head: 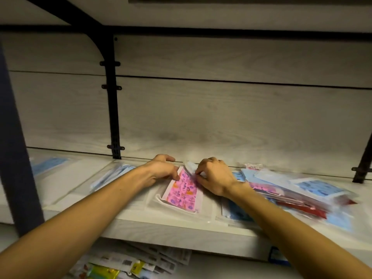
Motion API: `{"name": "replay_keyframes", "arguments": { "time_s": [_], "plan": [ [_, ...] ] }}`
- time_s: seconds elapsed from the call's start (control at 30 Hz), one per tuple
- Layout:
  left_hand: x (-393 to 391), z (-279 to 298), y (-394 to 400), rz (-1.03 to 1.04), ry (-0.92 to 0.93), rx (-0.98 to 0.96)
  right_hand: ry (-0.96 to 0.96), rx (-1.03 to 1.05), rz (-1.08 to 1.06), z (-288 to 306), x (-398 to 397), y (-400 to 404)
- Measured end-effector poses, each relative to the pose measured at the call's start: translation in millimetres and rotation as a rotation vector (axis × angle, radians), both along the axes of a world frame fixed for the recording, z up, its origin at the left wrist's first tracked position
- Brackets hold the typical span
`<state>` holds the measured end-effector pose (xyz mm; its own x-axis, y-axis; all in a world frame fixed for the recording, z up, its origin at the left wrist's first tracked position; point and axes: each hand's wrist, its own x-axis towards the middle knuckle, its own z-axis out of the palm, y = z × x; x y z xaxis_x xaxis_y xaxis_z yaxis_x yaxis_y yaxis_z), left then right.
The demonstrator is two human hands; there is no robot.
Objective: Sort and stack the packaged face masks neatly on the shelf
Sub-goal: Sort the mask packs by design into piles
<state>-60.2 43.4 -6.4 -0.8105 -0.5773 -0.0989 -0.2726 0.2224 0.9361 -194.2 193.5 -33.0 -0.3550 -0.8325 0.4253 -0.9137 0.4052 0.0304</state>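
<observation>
A pink patterned face mask in a clear packet [184, 191] lies in the middle of the pale wooden shelf [141, 232]. My left hand [161, 170] pinches the packet's far left corner with curled fingers. At the far right corner my right hand [213, 177] pinches the same packet. A loose, overlapping heap of blue, white and red mask packets [302, 192] spreads to the right. A few blue mask packets [114, 174] lie to the left.
A black metal bracket [113, 109] runs up the back panel just behind my left hand; another bracket [364, 162] stands at the far right. A dark upright post [18, 158] blocks the left. More packets [128, 264] lie on the shelf below.
</observation>
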Motion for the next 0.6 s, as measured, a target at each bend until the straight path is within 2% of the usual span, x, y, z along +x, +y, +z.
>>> {"name": "replay_keyframes", "arguments": {
  "time_s": [0.07,0.17,0.3,0.4,0.5,0.6],
  "plan": [
    [4,0,2,0.004,0.021,0.015,-0.081,-0.153,0.008,3,2,4],
    [9,3,4,0.053,0.103,0.035,-0.311,-0.413,0.01,10,4,15],
    [16,9,11,0.077,0.206,0.079,-0.825,-0.799,0.155,23,13,30],
    [20,11,17,0.121,0.228,0.205,-1.081,-1.056,0.143,31,15,44],
    [27,13,28,0.153,0.269,0.323,-1.305,-1.159,0.041,33,11,57],
    [30,14,38,0.162,0.344,0.414,-1.422,-1.212,-0.097,30,6,64]
  ]
}}
